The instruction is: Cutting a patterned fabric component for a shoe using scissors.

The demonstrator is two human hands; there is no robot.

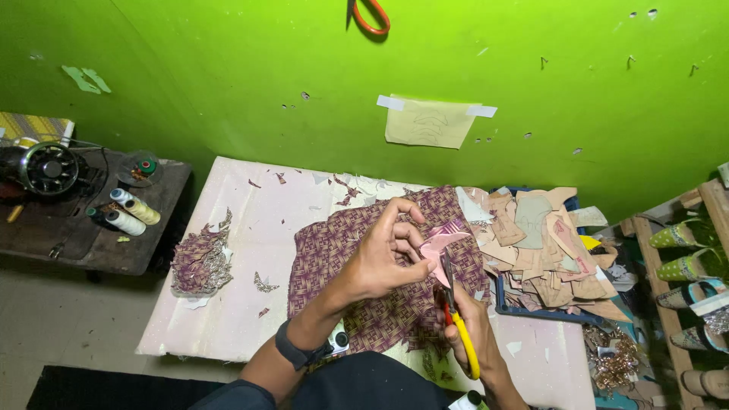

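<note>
Over the purple woven-pattern fabric [380, 281] spread on the pale worktable [243, 250], the left hand [391, 254] is pinching a small pink cut piece [440, 244] between thumb and curled fingers. The right hand [474, 334] is gripping the yellow-and-red handles of the scissors [454, 311], whose blades are reaching the pink piece's lower edge. Right of the fabric, a heap of tan card patterns [547, 250] is lying in a blue tray. Left of it, purple fabric scraps [199, 262] are piling up.
</note>
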